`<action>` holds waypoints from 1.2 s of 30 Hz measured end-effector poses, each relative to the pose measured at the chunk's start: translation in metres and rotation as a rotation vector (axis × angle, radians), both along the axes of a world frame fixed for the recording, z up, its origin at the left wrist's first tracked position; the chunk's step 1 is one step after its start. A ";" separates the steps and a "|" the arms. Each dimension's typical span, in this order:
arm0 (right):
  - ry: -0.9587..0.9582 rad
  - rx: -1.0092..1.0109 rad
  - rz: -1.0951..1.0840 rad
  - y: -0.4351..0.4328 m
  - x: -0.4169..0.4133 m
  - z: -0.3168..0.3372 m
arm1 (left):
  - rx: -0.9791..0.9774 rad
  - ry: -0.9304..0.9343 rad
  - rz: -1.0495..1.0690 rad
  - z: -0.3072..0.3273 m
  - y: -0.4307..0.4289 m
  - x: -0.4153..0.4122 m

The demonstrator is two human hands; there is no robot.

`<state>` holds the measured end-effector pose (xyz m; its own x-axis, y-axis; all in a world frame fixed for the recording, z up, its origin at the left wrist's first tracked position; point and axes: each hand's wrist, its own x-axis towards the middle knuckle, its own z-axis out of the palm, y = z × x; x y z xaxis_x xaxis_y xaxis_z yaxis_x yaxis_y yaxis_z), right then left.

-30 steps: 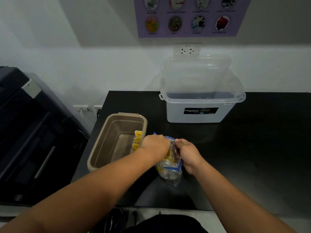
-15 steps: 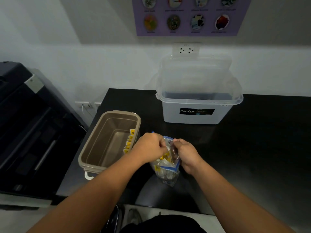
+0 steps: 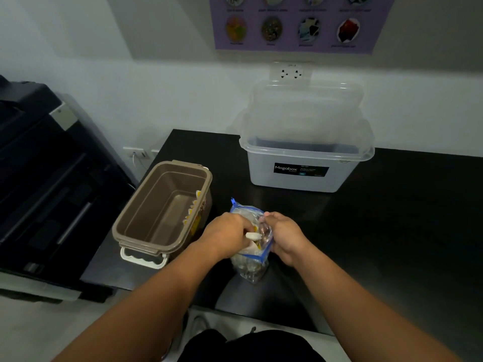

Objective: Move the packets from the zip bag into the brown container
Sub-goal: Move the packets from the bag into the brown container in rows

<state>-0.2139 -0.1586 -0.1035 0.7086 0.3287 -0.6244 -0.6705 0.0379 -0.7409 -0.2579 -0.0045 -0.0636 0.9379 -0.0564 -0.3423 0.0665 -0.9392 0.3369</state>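
A clear zip bag (image 3: 249, 267) with a blue seal stands on the black counter, holding several pale and yellow packets. My left hand (image 3: 227, 233) reaches into the bag's mouth and pinches a pale packet (image 3: 253, 235). My right hand (image 3: 283, 236) grips the bag's right edge and holds it upright. The brown container (image 3: 146, 223) sits open to the left. A few yellow packets (image 3: 193, 207) lean against its inner right wall.
A translucent Megabox bin (image 3: 303, 165) stands at the back of the black counter (image 3: 392, 218), its lid propped against the wall. A dark printer (image 3: 39, 178) fills the left side. The counter's left edge runs just past the brown container.
My left hand has gone deeper into the bag's mouth and now pinches a pale packet. The view has shifted, so the brown container shows more fully, with its white latch.
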 end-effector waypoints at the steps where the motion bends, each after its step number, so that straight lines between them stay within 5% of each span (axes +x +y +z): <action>1: -0.003 0.004 0.001 -0.001 0.000 -0.001 | -0.046 -0.021 0.042 -0.001 0.001 0.000; 7: 0.009 0.007 0.006 0.000 0.000 0.001 | -0.421 -0.041 0.286 0.005 0.009 0.001; 11: 0.007 0.013 -0.002 0.005 0.000 0.000 | -0.326 0.046 0.200 0.006 0.011 0.000; 16: -0.026 -0.002 -0.063 0.015 -0.001 0.001 | -0.230 -0.119 0.206 0.013 0.020 0.003; 21: -0.045 -0.043 -0.138 0.029 0.001 0.002 | -0.457 -0.331 0.297 0.047 0.052 0.011; 25: -0.041 -0.075 -0.186 0.042 0.003 0.002 | -0.572 -0.286 0.380 0.073 0.101 0.015; 36: -0.172 -0.239 -0.290 0.078 -0.003 -0.006 | -0.098 -0.013 0.017 0.052 0.183 0.018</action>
<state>-0.2172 -0.0810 -0.1091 0.8513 -0.0400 -0.5231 -0.5227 0.0200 -0.8523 -0.2402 0.1787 -0.0115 0.9435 -0.0731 -0.3232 0.0769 -0.9005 0.4280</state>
